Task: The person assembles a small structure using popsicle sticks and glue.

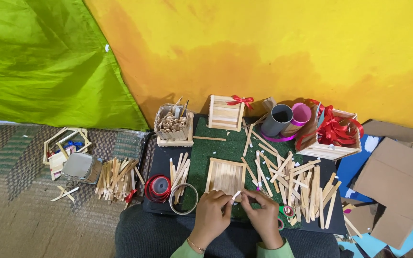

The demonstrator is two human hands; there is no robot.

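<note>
Stick piece [236, 195] pinched between left hand [212, 214], right hand [263, 215].

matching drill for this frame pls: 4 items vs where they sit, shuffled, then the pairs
Things:
1. red ribbon spool
2. stick box with red bow
3. grey tube
4. small white piece

Places:
A. pinched between the left hand and right hand
B. upright at the back, by the yellow cloth
C. left of the green mat, beside a clear tape ring
D. lying tilted next to a pink tube

Pairs: 1-C, 2-B, 3-D, 4-A
</note>
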